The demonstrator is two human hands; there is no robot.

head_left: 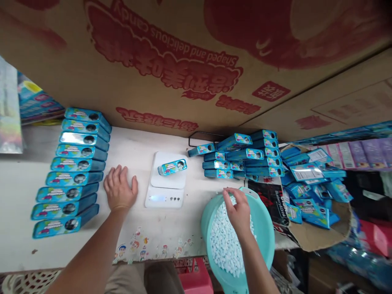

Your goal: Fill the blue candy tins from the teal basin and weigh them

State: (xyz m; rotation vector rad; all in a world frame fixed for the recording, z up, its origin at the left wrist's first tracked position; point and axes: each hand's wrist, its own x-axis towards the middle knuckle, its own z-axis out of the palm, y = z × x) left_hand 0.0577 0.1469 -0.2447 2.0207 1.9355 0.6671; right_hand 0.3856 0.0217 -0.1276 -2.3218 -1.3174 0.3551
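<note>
Under your right hand [240, 212], the basin [266, 241] is smooth teal plastic, filled with matt white candies [225, 245]. Beside your left hand [120, 188], the tins [73, 178] look glossy blue, the scale [162, 199] is smooth white plastic, and the carton [153, 53] beyond is matt brown cardboard.

Digital scale [165, 196] mid-table, w/ blue candy tin [172, 167] lying on it. L hand [120, 188] flat on white table [27, 232], just left of scale. R hand [238, 210] right of scale, over teal basin [263, 228] of white candies [225, 245], fingers down at the pile. Row of blue tins [70, 171] further left; stacked tins [241, 157] behind-right. Printed cardboard carton [159, 61] beyond scale.
</note>
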